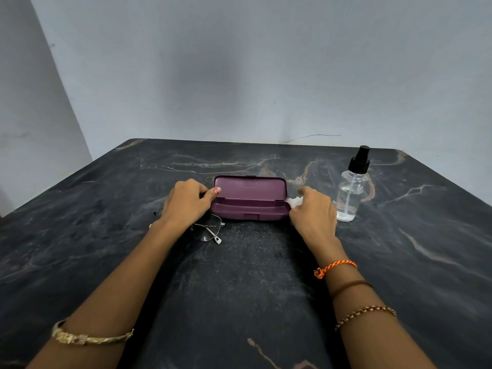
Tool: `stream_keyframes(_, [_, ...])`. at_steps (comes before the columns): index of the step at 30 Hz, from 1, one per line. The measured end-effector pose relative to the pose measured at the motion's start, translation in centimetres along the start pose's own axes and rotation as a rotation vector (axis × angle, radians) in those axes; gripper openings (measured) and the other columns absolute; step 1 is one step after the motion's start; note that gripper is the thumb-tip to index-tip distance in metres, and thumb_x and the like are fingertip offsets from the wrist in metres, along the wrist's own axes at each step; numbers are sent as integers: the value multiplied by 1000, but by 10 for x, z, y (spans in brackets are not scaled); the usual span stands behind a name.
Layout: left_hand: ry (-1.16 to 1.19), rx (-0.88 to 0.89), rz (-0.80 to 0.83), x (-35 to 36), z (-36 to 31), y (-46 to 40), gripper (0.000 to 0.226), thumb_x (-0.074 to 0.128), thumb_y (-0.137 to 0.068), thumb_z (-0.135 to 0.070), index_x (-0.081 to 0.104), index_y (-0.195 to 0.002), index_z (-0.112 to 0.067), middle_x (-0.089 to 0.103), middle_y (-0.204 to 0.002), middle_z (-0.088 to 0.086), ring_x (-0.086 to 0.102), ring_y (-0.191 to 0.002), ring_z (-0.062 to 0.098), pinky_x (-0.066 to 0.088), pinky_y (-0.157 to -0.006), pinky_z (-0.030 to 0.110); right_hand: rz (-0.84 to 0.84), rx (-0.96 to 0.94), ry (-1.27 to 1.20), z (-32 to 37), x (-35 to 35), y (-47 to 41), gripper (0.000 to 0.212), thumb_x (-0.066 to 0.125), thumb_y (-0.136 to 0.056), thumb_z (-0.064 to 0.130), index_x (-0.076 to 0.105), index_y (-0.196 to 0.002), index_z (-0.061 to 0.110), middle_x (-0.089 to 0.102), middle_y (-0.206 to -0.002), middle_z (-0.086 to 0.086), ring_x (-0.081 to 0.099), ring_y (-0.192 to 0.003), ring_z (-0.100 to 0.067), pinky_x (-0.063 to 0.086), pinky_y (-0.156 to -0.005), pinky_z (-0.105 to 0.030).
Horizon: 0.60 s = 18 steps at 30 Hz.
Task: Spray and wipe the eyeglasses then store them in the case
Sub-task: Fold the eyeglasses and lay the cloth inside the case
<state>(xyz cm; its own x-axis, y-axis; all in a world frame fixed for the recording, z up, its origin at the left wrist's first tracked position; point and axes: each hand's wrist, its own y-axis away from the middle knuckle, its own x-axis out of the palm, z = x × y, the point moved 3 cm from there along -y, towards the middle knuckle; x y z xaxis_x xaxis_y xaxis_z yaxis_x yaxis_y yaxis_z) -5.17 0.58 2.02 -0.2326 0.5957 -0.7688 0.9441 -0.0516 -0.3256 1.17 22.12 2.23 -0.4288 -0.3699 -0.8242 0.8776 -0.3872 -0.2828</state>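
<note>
Eyeglasses (206, 229) lie on the bench (106, 249), left of centre frame, partly under the left wrist, just in front of the case's left end. Case (249, 199) sits mid-frame, lid up, purple. Left hand (186, 202) curls at the case's left end, thumb pressed on the lid edge: grip closed on the case. Right hand (312, 211) at the case's right end, fingers curled round a white cloth (294, 202); grip clamped on it. Spray bottle (351, 187) stands upright, right of frame, near the right hand, untouched.

Step in hand, as judged: taking the cloth out with the case opened. Steady the lid with the thumb so the case does not slide toward the glasses. Keep the wrist off the lenses.
</note>
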Motion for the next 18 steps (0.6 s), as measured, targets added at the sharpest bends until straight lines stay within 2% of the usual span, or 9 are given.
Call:
stream_keyframes(7, [-26, 16, -23, -1, -2, 2, 38, 54, -90, -35, 72, -74, -6, 41, -39, 0, 39, -40, 14, 26, -43, 23, -45, -6, -37, -2, -1, -2, 33, 55, -79, -1, 55, -113, 1, 58, -116, -20, 50, -110, -36, 43, -83, -40])
stream_keyframes(13, [-25, 18, -24, -2, -2, 2, 39, 53, -90, -35, 72, -77, -4, 43, -42, 2, 40, -41, 15, 28, -44, 22, -4, 17, 72, -2, 0, -2, 37, 52, -80, 0, 54, -117, 4, 56, -118, -19, 51, -110, -37, 43, -82, -39])
stream_keyframes(18, [-12, 29, -26, -1, -2, 2, 40, 54, -90, -36, 71, -78, -2, 50, -48, 8, 39, -41, 16, 28, -44, 22, -99, -13, -50, -4, -2, -3, 38, 55, -79, -5, 53, -116, 4, 52, -118, -19, 52, -106, -35, 37, -70, -33])
